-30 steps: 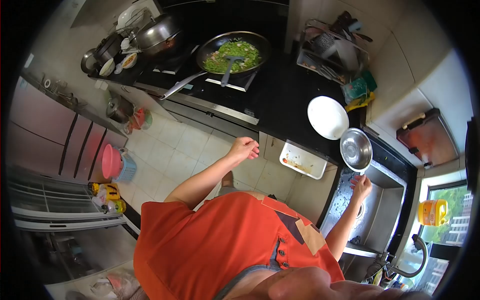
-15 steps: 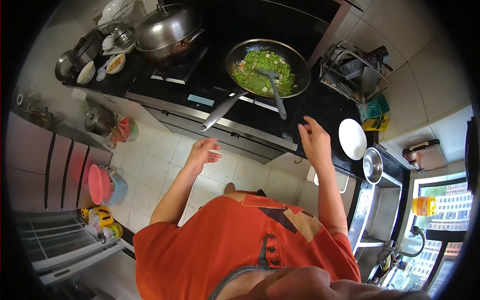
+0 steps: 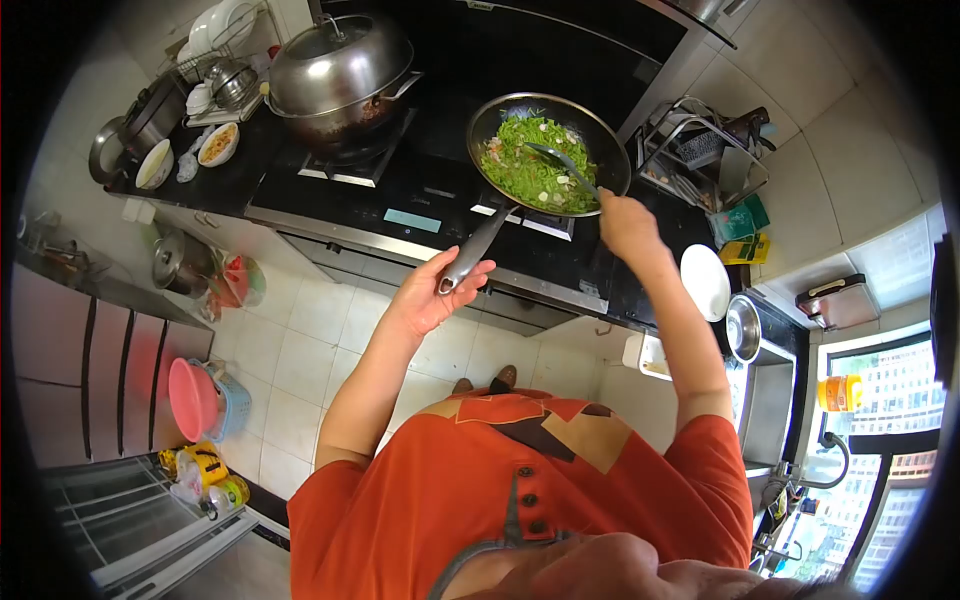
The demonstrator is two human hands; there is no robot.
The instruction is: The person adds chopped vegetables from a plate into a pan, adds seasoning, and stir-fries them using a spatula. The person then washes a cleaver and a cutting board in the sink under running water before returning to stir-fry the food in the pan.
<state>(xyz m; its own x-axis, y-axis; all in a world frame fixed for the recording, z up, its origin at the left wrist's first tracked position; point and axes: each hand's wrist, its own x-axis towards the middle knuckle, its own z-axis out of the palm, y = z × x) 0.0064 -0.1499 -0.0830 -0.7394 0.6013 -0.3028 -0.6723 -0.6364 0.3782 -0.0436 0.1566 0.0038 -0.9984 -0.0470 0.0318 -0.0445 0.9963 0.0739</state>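
A dark frying pan [image 3: 613,160] sits on the right burner, full of chopped green vegetables [image 3: 520,165] with pale slices and pinkish bits among them. Its grey handle [image 3: 478,248] points toward me, and my left hand [image 3: 418,300] is closed round its end from below, thumb on one side and fingertips on the other. At the pan's right rim, my right hand [image 3: 630,230] grips a grey spatula [image 3: 568,163], whose blade rests in the vegetables. The grip end of the spatula is hidden inside that hand.
A large lidded steel pot [image 3: 340,75] occupies the left burner. Bowls [image 3: 218,145] stand left of it. To the right are a utensil rack [image 3: 700,150], a white plate [image 3: 705,282], a steel bowl [image 3: 743,328] and the sink [image 3: 768,400]. A pink basin [image 3: 193,398] is low at left.
My left hand has moved up and right and taken the pan's handle. The right hand has reached the spatula and closed on it; the spatula has turned, its handle now toward the right rim.
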